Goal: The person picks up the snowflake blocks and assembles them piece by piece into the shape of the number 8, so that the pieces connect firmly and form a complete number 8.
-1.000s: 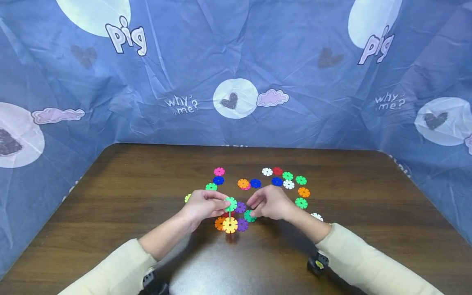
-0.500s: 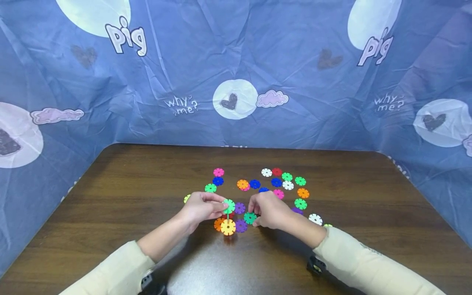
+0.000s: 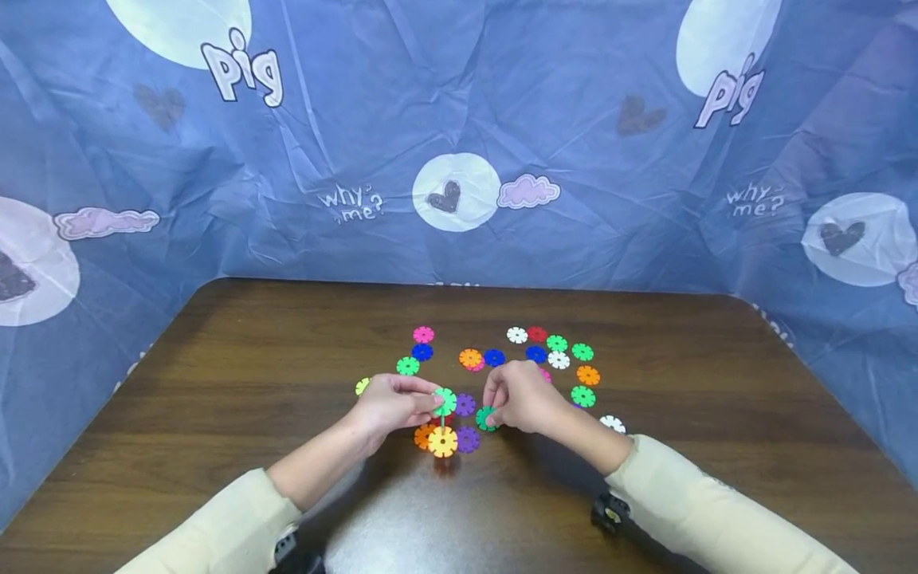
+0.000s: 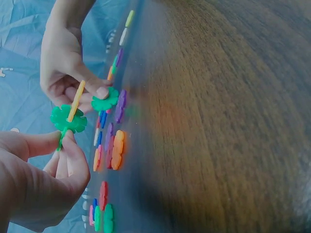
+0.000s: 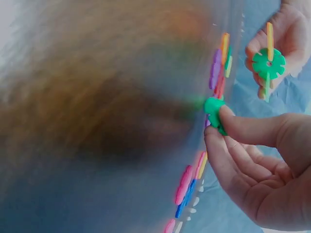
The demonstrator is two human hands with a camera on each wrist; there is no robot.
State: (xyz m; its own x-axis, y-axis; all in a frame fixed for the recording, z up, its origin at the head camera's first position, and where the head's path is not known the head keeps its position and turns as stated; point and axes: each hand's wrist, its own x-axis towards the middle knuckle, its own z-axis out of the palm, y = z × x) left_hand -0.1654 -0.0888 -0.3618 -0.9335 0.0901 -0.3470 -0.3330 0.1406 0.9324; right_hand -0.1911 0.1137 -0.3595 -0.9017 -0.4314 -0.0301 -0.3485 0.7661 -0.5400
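My left hand [image 3: 390, 406] pinches a light green snowflake disc [image 3: 446, 401] between thumb and fingers. That disc is slotted into a green disc [image 4: 63, 115], seen edge-on in the head view, and a yellow disc [image 3: 442, 442] joins its other side. The joined piece is held up over the table. To its right, my right hand [image 3: 527, 399] pinches a darker green snowflake disc [image 3: 485, 418] by its edge. In the right wrist view, thumb and fingertip cover part of this disc [image 5: 212, 107]. Purple discs [image 3: 468, 439] lie between the two hands.
Loose snowflake discs lie flat on the brown wooden table [image 3: 287, 335]. Pink, blue and green ones [image 3: 407, 366] are behind my left hand. White, red, orange and green ones [image 3: 588, 375] spread behind and right of my right hand. A blue printed cloth [image 3: 373, 119] hangs behind the table.
My right hand has closed its thumb and fingers on the darker green disc, which has tilted and shifted slightly away from me. My left hand stays nearly still with the joined discs.
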